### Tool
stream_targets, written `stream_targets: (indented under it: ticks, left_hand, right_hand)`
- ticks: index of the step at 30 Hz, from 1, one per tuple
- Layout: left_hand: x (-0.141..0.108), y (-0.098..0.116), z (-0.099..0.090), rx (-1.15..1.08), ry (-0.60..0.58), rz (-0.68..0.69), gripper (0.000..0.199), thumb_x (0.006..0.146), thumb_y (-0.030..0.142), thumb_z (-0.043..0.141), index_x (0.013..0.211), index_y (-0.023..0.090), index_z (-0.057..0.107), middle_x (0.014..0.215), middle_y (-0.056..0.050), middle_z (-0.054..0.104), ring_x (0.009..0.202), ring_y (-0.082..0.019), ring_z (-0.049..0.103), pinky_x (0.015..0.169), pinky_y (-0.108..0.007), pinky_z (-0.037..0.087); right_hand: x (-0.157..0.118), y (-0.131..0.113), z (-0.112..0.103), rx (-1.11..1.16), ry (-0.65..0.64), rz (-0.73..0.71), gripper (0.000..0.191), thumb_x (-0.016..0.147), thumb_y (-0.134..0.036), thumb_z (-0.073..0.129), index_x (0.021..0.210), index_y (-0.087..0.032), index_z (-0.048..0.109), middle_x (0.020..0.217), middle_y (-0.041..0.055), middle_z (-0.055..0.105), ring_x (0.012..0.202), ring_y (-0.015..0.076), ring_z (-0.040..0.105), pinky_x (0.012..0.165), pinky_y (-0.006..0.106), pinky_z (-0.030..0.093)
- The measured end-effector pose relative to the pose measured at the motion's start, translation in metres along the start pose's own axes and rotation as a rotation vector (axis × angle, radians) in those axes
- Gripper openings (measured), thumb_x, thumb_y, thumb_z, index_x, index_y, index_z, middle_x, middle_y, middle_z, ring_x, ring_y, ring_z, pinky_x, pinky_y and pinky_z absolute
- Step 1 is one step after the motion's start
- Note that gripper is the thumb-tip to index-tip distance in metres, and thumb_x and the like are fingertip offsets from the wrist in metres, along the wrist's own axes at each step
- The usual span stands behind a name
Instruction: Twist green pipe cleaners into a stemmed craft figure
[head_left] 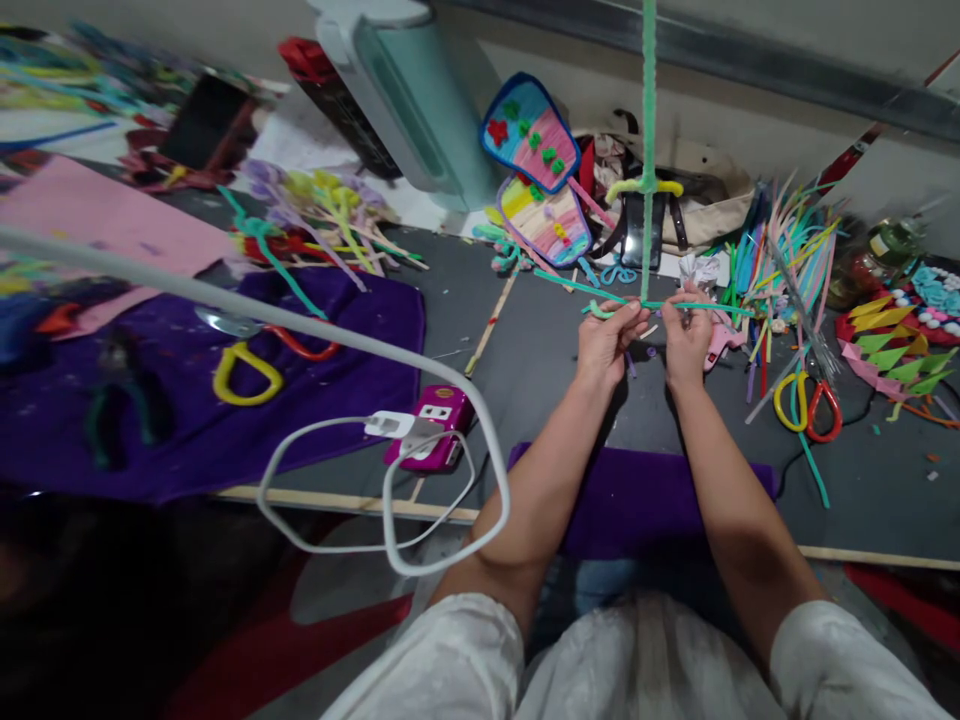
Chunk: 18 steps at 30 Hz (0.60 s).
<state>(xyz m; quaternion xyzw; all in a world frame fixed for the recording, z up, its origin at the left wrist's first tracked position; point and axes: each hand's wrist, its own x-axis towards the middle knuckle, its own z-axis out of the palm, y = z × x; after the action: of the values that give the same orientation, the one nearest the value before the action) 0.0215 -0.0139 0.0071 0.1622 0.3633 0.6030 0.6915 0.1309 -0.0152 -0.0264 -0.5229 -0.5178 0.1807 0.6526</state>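
Both my hands meet over the grey table on green pipe cleaners. My left hand (616, 335) pinches near the crossing of a long upright light-green pipe cleaner (648, 120) and a teal pipe cleaner (581, 288) lying crosswise. On the right of the crossing, my right hand (688, 335) has its fingers closed on the teal strand, whose end sticks out past the hand. A short yellow pipe cleaner (667, 187) is fixed across the upright one higher up. My fingertips hide how the strands join. A curled pale-green end shows by my left fingers.
Behind my hands stand fuzzy fan-shaped pieces (531, 135) and a teal pitcher (420, 110). A bundle of pipe cleaners (795, 250) and scissors (823, 410) lie right. Left are a purple cloth (360, 370), pliers (127, 400) and a pink power strip (442, 415) with white cable.
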Motion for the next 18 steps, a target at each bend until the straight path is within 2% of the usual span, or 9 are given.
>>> stream_targets:
  ticks: [3, 6, 13, 18]
  left_hand:
    - [0.001, -0.004, 0.001, -0.003, 0.003, 0.004, 0.017, 0.067, 0.011, 0.083, 0.075, 0.014, 0.068, 0.067, 0.000, 0.071, 0.061, -0.010, 0.070, 0.064, -0.018, 0.055]
    - [0.001, -0.009, 0.001, -0.014, 0.001, -0.001, 0.017, 0.066, 0.011, 0.083, 0.072, 0.014, 0.066, 0.065, 0.000, 0.070, 0.061, -0.010, 0.069, 0.062, -0.017, 0.055]
    - [0.004, -0.017, -0.002, 0.007, 0.010, -0.044, 0.022, 0.062, 0.013, 0.085, 0.070, 0.015, 0.065, 0.066, 0.002, 0.069, 0.059, -0.008, 0.067, 0.056, -0.016, 0.052]
    - [0.007, -0.019, -0.006, 0.015, 0.070, -0.116, 0.022, 0.064, 0.013, 0.084, 0.070, 0.016, 0.063, 0.067, 0.001, 0.071, 0.060, -0.009, 0.068, 0.055, -0.016, 0.050]
  right_hand:
    - [-0.003, 0.001, 0.008, 0.160, 0.079, 0.116, 0.020, 0.085, -0.041, 0.062, 0.089, -0.022, 0.059, 0.110, 0.0060, 0.060, 0.101, 0.0178, 0.060, 0.094, 0.036, 0.049]
    - [-0.004, -0.001, 0.012, 0.211, 0.104, 0.193, 0.023, 0.082, -0.043, 0.064, 0.087, -0.021, 0.059, 0.107, 0.0050, 0.063, 0.092, 0.0154, 0.061, 0.089, 0.033, 0.050]
    - [-0.005, 0.006, 0.014, 0.142, 0.029, 0.297, 0.027, 0.078, -0.044, 0.066, 0.087, -0.020, 0.062, 0.089, 0.0006, 0.067, 0.084, 0.0141, 0.061, 0.082, 0.029, 0.052]
    - [-0.005, 0.007, 0.015, 0.126, 0.048, 0.357, 0.026, 0.075, -0.043, 0.066, 0.085, -0.019, 0.064, 0.085, 0.0003, 0.068, 0.075, 0.0130, 0.061, 0.075, 0.028, 0.052]
